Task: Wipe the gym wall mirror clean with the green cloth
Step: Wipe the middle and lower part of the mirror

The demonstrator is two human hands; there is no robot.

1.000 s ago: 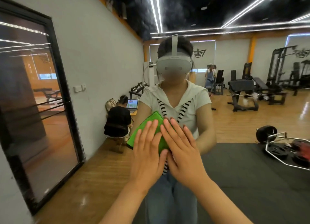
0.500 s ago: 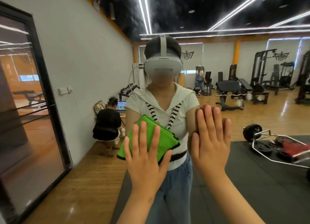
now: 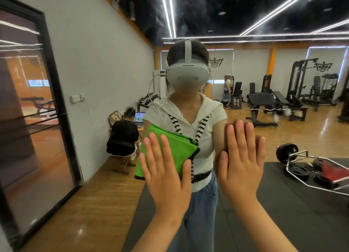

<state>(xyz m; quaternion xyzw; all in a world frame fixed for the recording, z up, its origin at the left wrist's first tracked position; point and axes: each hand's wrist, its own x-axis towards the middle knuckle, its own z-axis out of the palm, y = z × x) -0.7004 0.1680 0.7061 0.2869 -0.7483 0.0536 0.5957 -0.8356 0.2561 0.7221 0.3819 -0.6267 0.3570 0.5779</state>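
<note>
Here, facing a mirror [image 3: 283, 199] wider than the view, open room above and on both sides. Pressing a folded, dark-edged green cloth [image 3: 171, 148] flat to the mirror with left hand [image 3: 166, 178], fingers straight and spread. Resting right hand [image 3: 243, 165] flat alongside, clear of it.

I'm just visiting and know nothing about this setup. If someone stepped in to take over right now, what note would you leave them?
Left hand: open and flat, pressing the folded green cloth against the mirror.
Right hand: open, palm flat against bare glass beside the cloth, holding nothing.
Done: the cloth is on the glass at chest height. How much has been wiped cannot be told.
Left: wipe the rest of the mirror. Hazy smears seem to show in the upper part.
</note>
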